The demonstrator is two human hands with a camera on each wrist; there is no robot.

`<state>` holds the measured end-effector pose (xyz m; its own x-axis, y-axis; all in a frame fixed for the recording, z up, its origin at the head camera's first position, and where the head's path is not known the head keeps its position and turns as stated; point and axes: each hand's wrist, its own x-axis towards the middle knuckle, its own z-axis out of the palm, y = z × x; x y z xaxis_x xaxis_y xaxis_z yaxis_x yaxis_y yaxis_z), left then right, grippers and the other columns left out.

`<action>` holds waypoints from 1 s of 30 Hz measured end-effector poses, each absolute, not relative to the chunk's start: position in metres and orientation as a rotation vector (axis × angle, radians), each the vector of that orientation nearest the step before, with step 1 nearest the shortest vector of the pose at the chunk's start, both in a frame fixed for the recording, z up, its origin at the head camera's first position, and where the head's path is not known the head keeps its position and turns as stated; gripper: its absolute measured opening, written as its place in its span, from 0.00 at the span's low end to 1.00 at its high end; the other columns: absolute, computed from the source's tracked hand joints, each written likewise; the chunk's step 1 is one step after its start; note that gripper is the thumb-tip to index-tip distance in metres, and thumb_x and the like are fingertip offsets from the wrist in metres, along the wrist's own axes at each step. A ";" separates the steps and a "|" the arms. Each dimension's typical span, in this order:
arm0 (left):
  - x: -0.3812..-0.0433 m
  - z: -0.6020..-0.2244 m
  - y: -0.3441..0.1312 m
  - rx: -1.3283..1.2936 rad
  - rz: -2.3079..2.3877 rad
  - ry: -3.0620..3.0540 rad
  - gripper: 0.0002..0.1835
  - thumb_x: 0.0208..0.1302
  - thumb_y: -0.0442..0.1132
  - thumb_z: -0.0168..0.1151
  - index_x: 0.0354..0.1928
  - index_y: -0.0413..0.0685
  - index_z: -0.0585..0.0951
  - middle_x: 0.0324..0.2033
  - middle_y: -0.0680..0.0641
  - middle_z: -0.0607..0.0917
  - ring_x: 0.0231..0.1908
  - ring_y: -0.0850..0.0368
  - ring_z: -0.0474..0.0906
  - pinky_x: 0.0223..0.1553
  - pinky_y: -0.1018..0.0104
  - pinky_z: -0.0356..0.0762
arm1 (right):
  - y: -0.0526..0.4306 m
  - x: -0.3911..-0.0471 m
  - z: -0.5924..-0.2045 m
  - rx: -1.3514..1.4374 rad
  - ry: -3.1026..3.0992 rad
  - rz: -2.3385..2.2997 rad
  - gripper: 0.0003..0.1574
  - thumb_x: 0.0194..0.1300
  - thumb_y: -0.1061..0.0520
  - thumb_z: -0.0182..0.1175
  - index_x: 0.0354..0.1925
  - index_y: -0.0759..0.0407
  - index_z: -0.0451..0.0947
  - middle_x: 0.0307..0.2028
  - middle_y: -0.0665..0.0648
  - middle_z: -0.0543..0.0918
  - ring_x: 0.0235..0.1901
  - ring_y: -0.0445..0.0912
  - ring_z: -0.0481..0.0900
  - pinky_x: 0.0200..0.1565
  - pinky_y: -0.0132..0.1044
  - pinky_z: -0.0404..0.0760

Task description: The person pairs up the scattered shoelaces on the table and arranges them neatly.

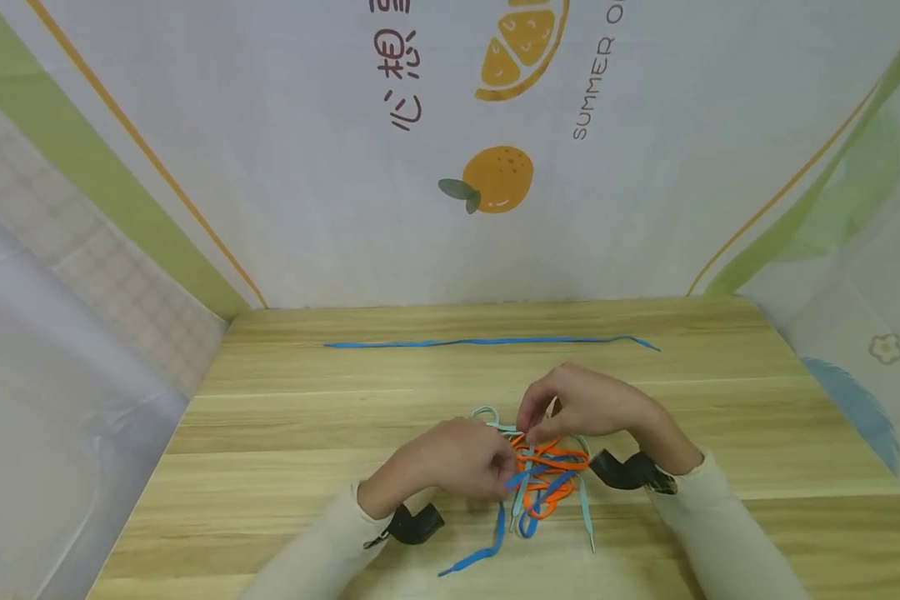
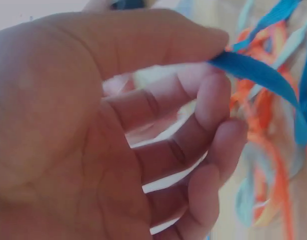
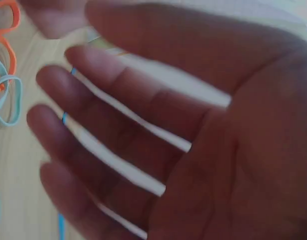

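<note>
Matt cloth laces point(image 1: 546, 467), smooth tabletop point(image 1: 285, 467) (wood, by its grain), cloth-like backdrop point(image 1: 330, 208)

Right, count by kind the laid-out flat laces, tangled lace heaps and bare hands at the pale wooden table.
Laid-out flat blue lace: 1
Tangled orange, blue and mint-green lace heap: 1
Bare left hand and bare right hand: 2
Total: 4

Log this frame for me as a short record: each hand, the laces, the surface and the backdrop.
Left hand: pinches a blue lace
Right hand: at the far edge of the tangle; thumb and forefinger apart in the right wrist view
Tangle: orange, blue and pale green laces
Separate lace: blue, nearly straight, beyond both hands
Surface: wooden table
Backdrop: white cloth with printed oranges
</note>
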<state>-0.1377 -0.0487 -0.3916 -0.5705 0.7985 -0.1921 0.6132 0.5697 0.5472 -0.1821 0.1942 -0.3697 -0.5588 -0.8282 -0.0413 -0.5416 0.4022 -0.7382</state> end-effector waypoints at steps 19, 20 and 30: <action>-0.156 -0.359 -0.090 1.222 0.993 2.222 0.04 0.69 0.36 0.75 0.35 0.54 0.89 0.34 0.64 0.86 0.38 0.70 0.83 0.42 0.68 0.83 | 0.181 -0.184 -0.382 -1.276 1.771 -1.161 0.03 0.78 0.64 0.68 0.46 0.60 0.88 0.38 0.53 0.88 0.41 0.43 0.87 0.51 0.43 0.88; -0.156 -0.358 -0.092 1.218 1.004 2.217 0.04 0.69 0.36 0.74 0.36 0.54 0.89 0.34 0.64 0.86 0.38 0.70 0.83 0.41 0.68 0.83 | 0.182 -0.183 -0.381 -1.271 1.787 -1.167 0.03 0.78 0.64 0.68 0.45 0.59 0.88 0.38 0.52 0.88 0.40 0.43 0.87 0.51 0.43 0.88; -0.158 -0.345 -0.108 1.219 1.151 2.151 0.03 0.73 0.38 0.71 0.38 0.53 0.90 0.34 0.63 0.89 0.40 0.64 0.83 0.51 0.62 0.82 | 0.193 -0.180 -0.363 -1.261 1.879 -1.246 0.05 0.76 0.64 0.66 0.39 0.56 0.83 0.34 0.56 0.85 0.36 0.48 0.84 0.48 0.42 0.86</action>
<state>-0.1581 -0.1078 -0.3449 -0.5327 0.8452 0.0435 0.5049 0.2761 0.8178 -0.1800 0.1933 -0.3626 -0.4076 -0.9118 0.0500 -0.4009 0.1295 -0.9069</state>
